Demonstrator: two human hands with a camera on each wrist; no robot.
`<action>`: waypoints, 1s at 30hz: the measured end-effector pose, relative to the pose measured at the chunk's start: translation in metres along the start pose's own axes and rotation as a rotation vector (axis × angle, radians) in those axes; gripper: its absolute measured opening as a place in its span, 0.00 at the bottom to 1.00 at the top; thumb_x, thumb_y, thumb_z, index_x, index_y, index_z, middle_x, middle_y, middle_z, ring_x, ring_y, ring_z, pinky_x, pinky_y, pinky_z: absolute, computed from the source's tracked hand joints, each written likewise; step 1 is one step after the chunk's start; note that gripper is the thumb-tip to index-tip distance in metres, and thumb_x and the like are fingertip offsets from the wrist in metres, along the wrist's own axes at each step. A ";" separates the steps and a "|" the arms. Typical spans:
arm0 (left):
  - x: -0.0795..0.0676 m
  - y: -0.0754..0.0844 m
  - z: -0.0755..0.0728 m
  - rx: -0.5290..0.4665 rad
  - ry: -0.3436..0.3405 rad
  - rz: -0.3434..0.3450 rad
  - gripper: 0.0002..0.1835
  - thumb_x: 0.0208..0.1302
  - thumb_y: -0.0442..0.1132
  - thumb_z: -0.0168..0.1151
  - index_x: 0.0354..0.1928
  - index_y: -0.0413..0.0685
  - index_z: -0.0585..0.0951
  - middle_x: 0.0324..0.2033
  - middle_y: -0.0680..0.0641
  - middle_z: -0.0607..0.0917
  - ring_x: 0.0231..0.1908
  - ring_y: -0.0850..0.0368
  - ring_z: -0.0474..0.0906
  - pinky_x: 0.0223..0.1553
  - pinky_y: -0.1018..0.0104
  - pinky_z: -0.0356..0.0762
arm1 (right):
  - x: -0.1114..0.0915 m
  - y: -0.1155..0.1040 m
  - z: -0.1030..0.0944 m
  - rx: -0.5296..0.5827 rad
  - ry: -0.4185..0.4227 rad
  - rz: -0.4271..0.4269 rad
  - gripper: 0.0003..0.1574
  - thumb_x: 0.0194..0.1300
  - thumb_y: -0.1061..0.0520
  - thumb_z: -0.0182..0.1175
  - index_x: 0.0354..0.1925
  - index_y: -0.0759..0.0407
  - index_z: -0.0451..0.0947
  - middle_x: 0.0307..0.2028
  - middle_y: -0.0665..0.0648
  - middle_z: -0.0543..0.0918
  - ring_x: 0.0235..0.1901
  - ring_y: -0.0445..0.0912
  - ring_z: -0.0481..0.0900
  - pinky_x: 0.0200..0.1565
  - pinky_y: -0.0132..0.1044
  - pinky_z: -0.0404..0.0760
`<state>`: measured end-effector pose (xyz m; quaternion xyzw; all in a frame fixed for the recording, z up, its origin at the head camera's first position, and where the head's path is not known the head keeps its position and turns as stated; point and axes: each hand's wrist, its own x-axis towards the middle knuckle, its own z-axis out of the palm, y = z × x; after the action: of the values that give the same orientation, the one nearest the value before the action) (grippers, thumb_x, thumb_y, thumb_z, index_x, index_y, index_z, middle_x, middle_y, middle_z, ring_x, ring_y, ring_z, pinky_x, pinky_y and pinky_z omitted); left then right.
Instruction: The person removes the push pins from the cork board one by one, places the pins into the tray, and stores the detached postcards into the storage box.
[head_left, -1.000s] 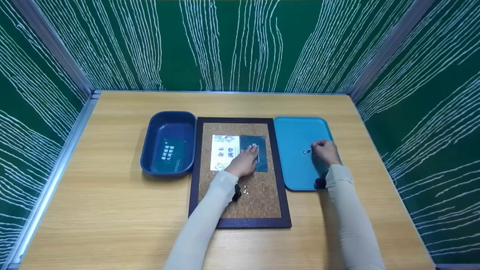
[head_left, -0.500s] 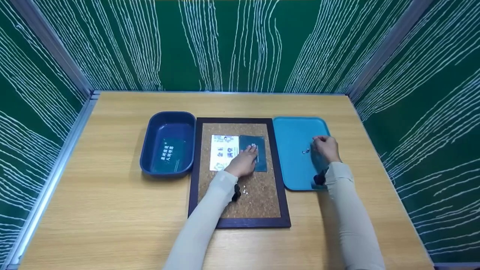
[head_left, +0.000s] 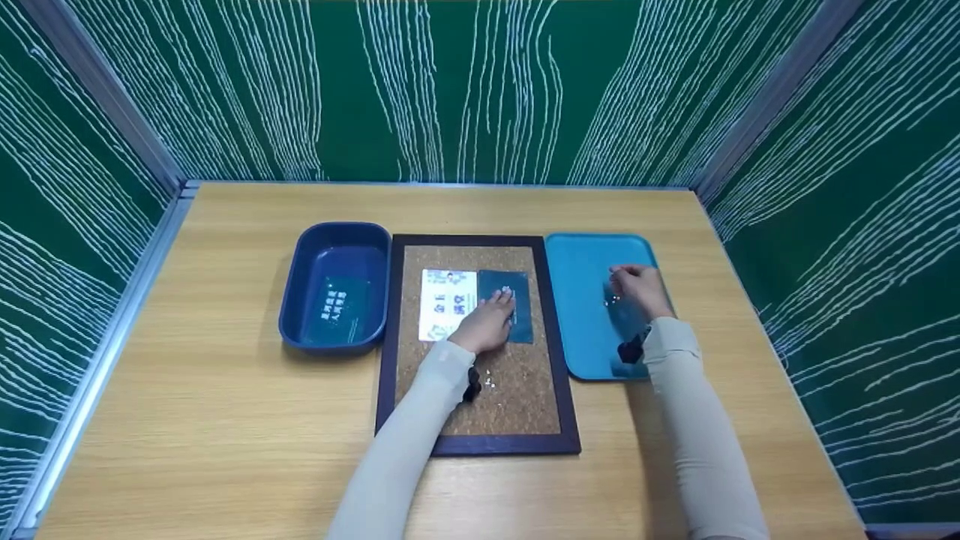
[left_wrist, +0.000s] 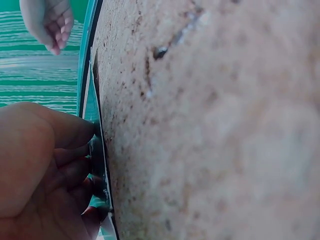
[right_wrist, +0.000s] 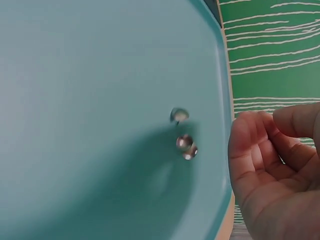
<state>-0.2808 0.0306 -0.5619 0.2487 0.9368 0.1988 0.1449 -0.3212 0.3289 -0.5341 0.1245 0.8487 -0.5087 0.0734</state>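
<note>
My left hand [head_left: 486, 322] lies over a dark green card [head_left: 520, 322] on the corkboard [head_left: 517, 405], fingers extended and pressing on it. A white card with blue printing [head_left: 442, 307] lies beside it, with a small dark tack [head_left: 450, 276] at its top edge. My right hand [head_left: 641, 289] is raised over the light blue tray [head_left: 585, 337], thumb and fingertips pinched together; in the right wrist view a tiny glint [right_wrist: 281, 160] shows between the curled fingers. Several metal thumbtacks [right_wrist: 185, 142] lie on the tray near that hand.
A deep blue bin [head_left: 289, 315] stands left of the board, with another green card [head_left: 337, 307] inside. Loose shiny tacks [head_left: 489, 381] lie on the lower cork. The board's dark frame [head_left: 506, 445] adjoins bin and tray. Green panels [head_left: 495, 90] enclose the table.
My right hand has drawn back from the thumbtacks on the tray, then moved a little left and away from me. The left hand stays on the green card.
</note>
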 end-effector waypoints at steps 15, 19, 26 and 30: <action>0.000 -0.002 0.001 0.010 0.010 0.013 0.27 0.76 0.41 0.40 0.73 0.41 0.57 0.74 0.43 0.53 0.75 0.48 0.46 0.75 0.55 0.48 | 0.002 -0.016 0.019 0.160 -0.106 0.021 0.29 0.74 0.50 0.47 0.64 0.69 0.66 0.59 0.71 0.73 0.55 0.54 0.78 0.59 0.44 0.78; -0.001 -0.002 0.000 0.017 0.022 0.027 0.26 0.76 0.40 0.40 0.72 0.40 0.58 0.74 0.42 0.54 0.75 0.47 0.48 0.74 0.54 0.49 | 0.001 -0.021 0.025 0.184 -0.121 0.013 0.30 0.74 0.50 0.48 0.64 0.70 0.66 0.58 0.71 0.74 0.54 0.54 0.79 0.59 0.45 0.78; -0.001 -0.002 0.001 0.006 0.017 0.020 0.27 0.76 0.41 0.39 0.73 0.41 0.57 0.74 0.43 0.53 0.75 0.48 0.46 0.75 0.54 0.47 | 0.001 -0.028 0.036 0.173 -0.142 0.047 0.29 0.74 0.51 0.48 0.64 0.69 0.67 0.58 0.70 0.75 0.54 0.52 0.79 0.58 0.43 0.79; 0.001 -0.001 0.002 0.008 0.017 0.019 0.27 0.76 0.41 0.39 0.73 0.41 0.57 0.74 0.43 0.53 0.75 0.48 0.46 0.75 0.54 0.47 | 0.002 -0.031 0.043 0.175 -0.153 0.059 0.28 0.73 0.51 0.49 0.64 0.68 0.67 0.58 0.68 0.76 0.55 0.53 0.79 0.57 0.41 0.79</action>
<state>-0.2814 0.0303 -0.5640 0.2565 0.9364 0.1986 0.1341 -0.3318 0.2768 -0.5288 0.1165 0.7890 -0.5863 0.1416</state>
